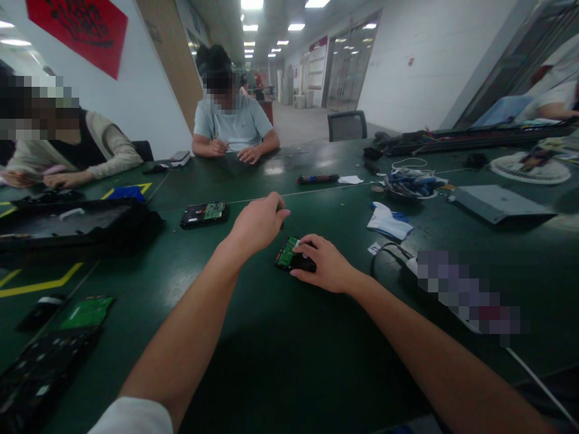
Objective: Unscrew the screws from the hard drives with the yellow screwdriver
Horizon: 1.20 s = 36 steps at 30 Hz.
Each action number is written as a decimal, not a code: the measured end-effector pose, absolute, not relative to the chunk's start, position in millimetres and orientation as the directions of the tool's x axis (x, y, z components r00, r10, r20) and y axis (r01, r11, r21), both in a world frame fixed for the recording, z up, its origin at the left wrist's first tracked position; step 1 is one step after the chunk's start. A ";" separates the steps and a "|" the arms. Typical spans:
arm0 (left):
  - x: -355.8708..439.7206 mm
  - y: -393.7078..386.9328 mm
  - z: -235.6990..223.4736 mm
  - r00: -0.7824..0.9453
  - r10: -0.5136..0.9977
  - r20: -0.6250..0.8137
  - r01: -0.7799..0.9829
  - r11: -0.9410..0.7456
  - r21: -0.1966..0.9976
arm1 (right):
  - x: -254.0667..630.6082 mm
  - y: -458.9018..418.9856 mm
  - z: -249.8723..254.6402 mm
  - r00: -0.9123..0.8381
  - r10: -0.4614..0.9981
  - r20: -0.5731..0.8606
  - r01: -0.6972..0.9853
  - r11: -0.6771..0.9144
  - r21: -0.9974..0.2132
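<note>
A hard drive (pixel 286 258) lies on the dark green table in front of me, its green circuit board facing up. My right hand (pixel 328 265) grips it from the right, with the thumb along the near edge and fingers over the top. Just above and left of the drive is my left hand (pixel 259 222), its fingers curled together. Something small and dark shows below those fingertips, too little to name. A second hard drive (pixel 204 214) rests farther back on the left, apart from both hands.
Several more drives, one with a green board (pixel 87 312), lie at the near left. A black tray (pixel 67 223) stands behind them. On the right are a white glove (pixel 389 223), a power strip (pixel 452 295) and a metal case (pixel 502 202). Two people sit across the table.
</note>
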State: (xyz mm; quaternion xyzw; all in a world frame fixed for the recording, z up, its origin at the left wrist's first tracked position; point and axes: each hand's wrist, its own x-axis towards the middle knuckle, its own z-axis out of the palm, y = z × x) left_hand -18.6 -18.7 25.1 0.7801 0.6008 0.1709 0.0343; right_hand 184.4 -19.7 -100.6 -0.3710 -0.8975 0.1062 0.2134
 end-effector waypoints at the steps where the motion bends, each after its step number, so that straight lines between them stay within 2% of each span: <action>1: -19.5 -19.4 26.5 0.251 0.943 0.220 0.922 -0.302 0.242 | 184.4 -19.8 -100.7 -0.633 0.713 0.302 0.622 0.701 -0.350; 4: -20.3 -23.4 29.9 0.304 0.934 0.189 0.925 -0.337 0.174 | 184.3 -19.8 -100.7 -0.632 0.716 0.296 0.626 0.697 -0.349; 11: -14.6 -31.9 34.3 0.229 0.965 0.125 0.973 -0.227 -0.029 | 184.2 -19.6 -99.9 -0.636 0.711 0.300 0.622 0.702 -0.346; 19: -25.7 -25.2 26.2 0.457 0.886 0.081 0.887 -0.461 0.041 | 184.4 -19.9 -100.5 -0.630 0.721 0.290 0.626 0.692 -0.361; 22: -23.4 -27.0 27.3 0.428 0.900 0.080 0.902 -0.431 0.029 | 184.5 -19.8 -100.8 -0.631 0.716 0.299 0.621 0.697 -0.358; 26: -15.0 -30.6 30.8 0.259 0.962 0.086 0.965 -0.254 -0.059 | 184.8 -18.9 -102.0 -0.637 0.704 0.313 0.615 0.709 -0.345; 28: -14.6 -31.4 31.4 0.226 0.971 0.073 0.972 -0.219 -0.089 | 184.9 -18.6 -102.3 -0.639 0.704 0.311 0.615 0.710 -0.343; 33: -22.3 -31.8 29.8 0.386 0.921 0.049 0.923 -0.386 -0.007 | 184.6 -18.9 -101.8 -0.635 0.709 0.308 0.620 0.705 -0.344; 36: -19.8 -33.2 29.9 0.387 0.921 0.050 0.922 -0.387 -0.010 | 184.7 -19.2 -101.0 -0.636 0.712 0.297 0.623 0.702 -0.346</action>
